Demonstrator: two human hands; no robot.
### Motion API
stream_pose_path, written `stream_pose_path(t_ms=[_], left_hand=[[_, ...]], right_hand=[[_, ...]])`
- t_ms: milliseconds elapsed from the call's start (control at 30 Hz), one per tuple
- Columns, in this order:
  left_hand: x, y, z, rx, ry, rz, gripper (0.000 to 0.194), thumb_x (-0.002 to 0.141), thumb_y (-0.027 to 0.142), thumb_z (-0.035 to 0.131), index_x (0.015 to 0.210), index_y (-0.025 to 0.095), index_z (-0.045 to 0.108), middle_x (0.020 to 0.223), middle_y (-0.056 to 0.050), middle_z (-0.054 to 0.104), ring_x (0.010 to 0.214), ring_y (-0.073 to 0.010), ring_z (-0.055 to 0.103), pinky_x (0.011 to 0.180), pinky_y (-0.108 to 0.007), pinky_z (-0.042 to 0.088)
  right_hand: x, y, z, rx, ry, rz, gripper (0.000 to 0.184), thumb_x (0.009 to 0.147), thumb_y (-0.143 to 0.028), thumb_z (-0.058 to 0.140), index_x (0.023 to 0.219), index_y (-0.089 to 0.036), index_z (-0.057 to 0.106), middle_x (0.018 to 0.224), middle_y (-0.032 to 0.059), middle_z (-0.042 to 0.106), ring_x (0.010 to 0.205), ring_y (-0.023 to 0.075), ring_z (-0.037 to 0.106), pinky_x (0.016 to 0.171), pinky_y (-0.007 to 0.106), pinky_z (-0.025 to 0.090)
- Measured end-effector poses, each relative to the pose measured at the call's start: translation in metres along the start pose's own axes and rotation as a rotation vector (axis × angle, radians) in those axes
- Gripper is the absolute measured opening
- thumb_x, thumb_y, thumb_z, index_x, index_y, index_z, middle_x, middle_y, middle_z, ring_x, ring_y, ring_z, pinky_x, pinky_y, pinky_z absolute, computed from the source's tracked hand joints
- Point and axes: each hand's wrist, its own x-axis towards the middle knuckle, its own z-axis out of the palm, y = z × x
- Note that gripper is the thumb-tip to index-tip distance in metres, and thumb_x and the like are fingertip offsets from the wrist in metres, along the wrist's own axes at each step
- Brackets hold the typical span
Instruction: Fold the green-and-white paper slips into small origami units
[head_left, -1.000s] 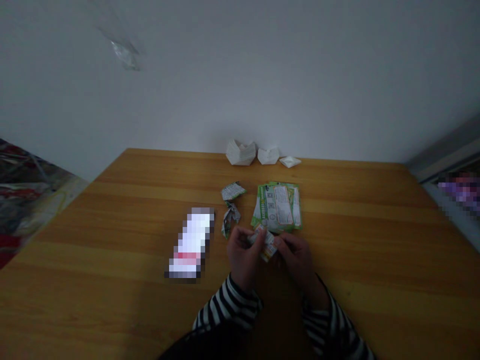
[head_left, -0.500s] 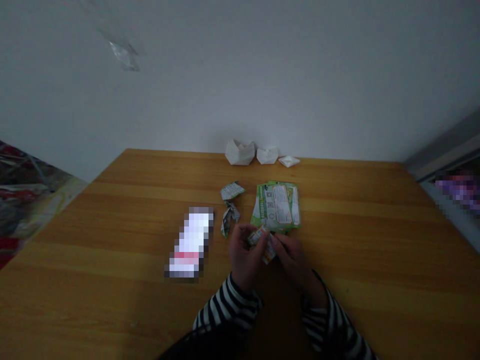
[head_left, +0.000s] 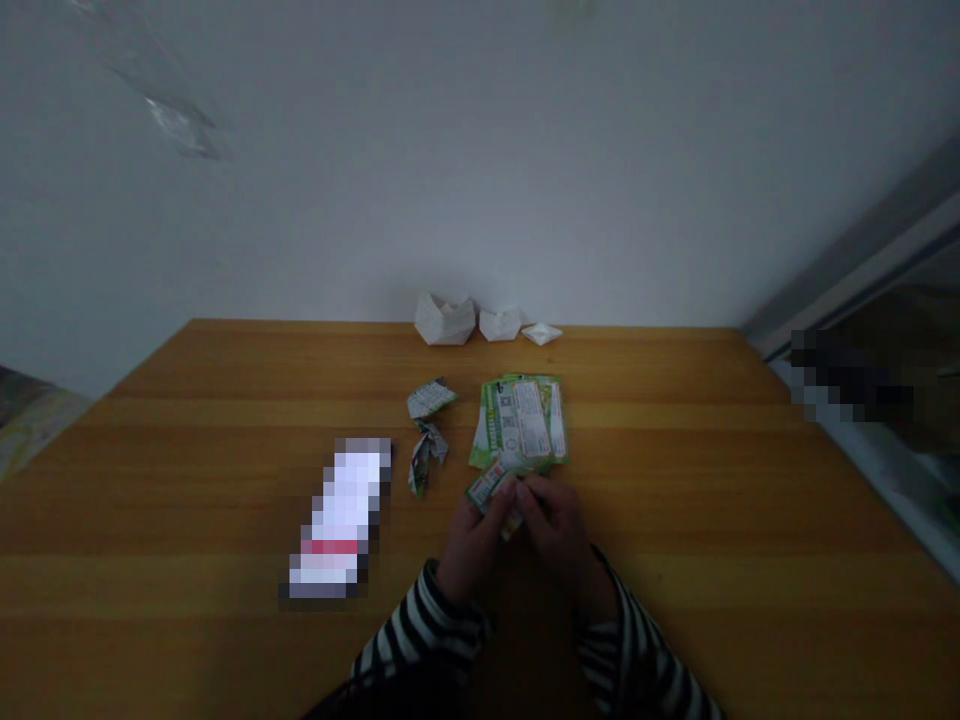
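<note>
A small folded piece of printed paper (head_left: 487, 484) is pinched between both hands, just in front of a stack of green-and-white printed sheets (head_left: 525, 420). My left hand (head_left: 471, 535) grips its left side, thumb on top. From the right, my right hand (head_left: 553, 520) presses thumb and fingers onto the same paper. The paper's lower part is partly covered by the fingers. Left of the stack lie two folded printed paper pieces, an upper one (head_left: 431, 398) and a narrower, twisted one (head_left: 427, 458).
Along the wall at the table's back edge stand a large white paper boat (head_left: 444, 322), a smaller one (head_left: 499, 324) and a flat white folded piece (head_left: 541, 333). A blurred-out phone (head_left: 341, 520) lies left of my hands on the wooden table (head_left: 187, 480).
The view has shifted, so everything on the table appears further left and a little lower. My hands have moved closer together on the paper, which has turned in their grip.
</note>
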Motion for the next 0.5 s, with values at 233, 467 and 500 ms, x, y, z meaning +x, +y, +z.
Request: stream_pose_path(t_ms=[233,467,500], left_hand=[[0.001,-0.003,-0.003,-0.167,0.069,-0.114,0.049,0.069,0.053,0.071,0.101,0.017,0.069,0.093,-0.009,0.073,0.09,-0.0227,0.069,0.085,-0.033,0.054],[0.005,-0.001,-0.016,-0.043,0.017,-0.155,0.058,0.076,0.067,0.052,0.095,0.017,0.072,0.071,-0.01,0.071,0.062,-0.0207,0.068,0.059,-0.032,0.056],[0.006,0.001,-0.015,-0.031,0.013,-0.136,0.056,0.075,0.067,0.053,0.094,0.017,0.072,0.069,-0.01,0.071,0.061,-0.0202,0.067,0.058,-0.031,0.056]], right_hand=[[0.0,-0.001,-0.001,0.043,-0.039,0.015,0.033,0.091,-0.033,0.045,0.061,-0.02,0.044,0.056,-0.0044,0.04,0.052,0.0106,0.037,0.05,0.023,0.029],[0.002,0.003,-0.003,0.101,-0.072,0.05,0.033,0.092,-0.037,0.043,0.067,-0.018,0.053,0.059,-0.0028,0.046,0.054,0.0111,0.041,0.051,0.023,0.034],[0.002,0.002,-0.003,0.097,-0.058,0.05,0.033,0.091,-0.037,0.044,0.065,-0.018,0.052,0.058,-0.003,0.046,0.053,0.0108,0.041,0.051,0.023,0.034]])
